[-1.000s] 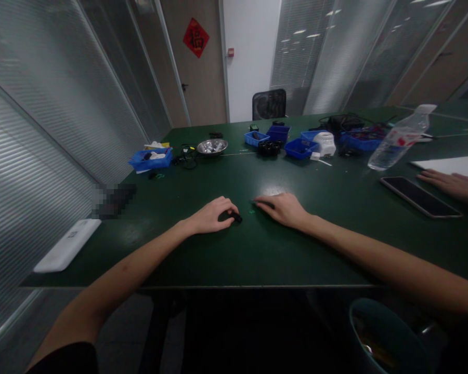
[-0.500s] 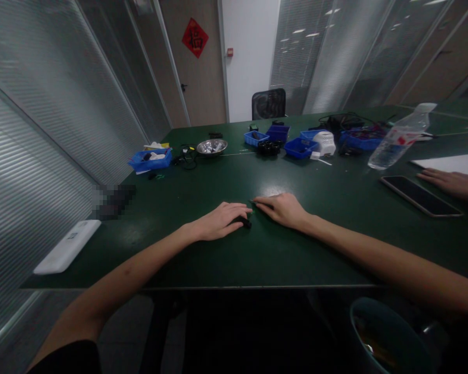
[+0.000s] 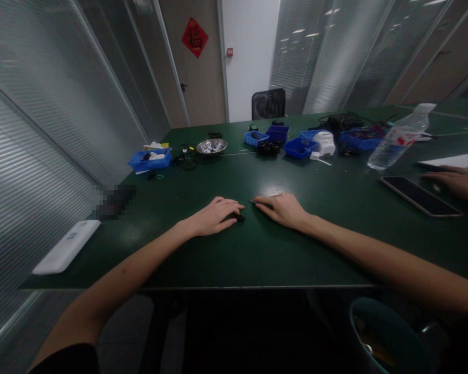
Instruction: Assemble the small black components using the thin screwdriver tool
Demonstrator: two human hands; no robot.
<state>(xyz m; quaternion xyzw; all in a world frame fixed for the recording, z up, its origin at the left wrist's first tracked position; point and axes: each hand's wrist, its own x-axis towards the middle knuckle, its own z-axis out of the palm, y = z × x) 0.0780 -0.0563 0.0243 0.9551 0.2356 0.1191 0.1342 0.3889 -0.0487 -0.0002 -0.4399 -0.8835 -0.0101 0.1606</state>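
My left hand point(image 3: 217, 217) rests low on the green tabletop point(image 3: 226, 265), its thumb and fingers closed around a small black part point(image 3: 239, 218) that sticks out past the fingertips. What the part is does not show. Just to the right, my right hand point(image 3: 284, 209) lies on its side on the table, closed on a slim dark tool point(image 3: 264, 204) whose thin tip points left toward the other hand. Its exact kind is too small to tell. A short gap separates the tip from the black part.
Farther back stand a metal bowl point(image 3: 211, 147), blue trays point(image 3: 150, 158) and black cables. To the right are a tilted water bottle point(image 3: 400, 137), a phone point(image 3: 419, 195) and another person's hand point(image 3: 458, 182). A white device point(image 3: 67, 246) lies left; a bin point(image 3: 359, 332) stands below the edge.
My left hand has drawn a little left and back with the black part, away from the tool tip. My right hand stays put. The other person's hand has shifted beside the phone.
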